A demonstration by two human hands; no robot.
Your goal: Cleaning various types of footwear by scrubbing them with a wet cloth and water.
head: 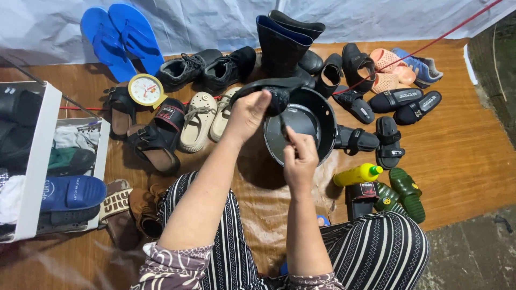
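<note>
Left hand (pixel 248 114) is clamped around a black sandal (pixel 271 91), holding it up right over the black basin (pixel 322 115). Right hand (pixel 300 159) sits just below that grip, closed on a thin dark tool (pixel 283 128) that's too small to identify, its tip pointing up at the sandal. Yellow bottle (pixel 357 174) lies just to the right of the right hand, cream clogs (pixel 207 121) left of the left one, black boots (pixel 285 43) beyond the sandal.
</note>
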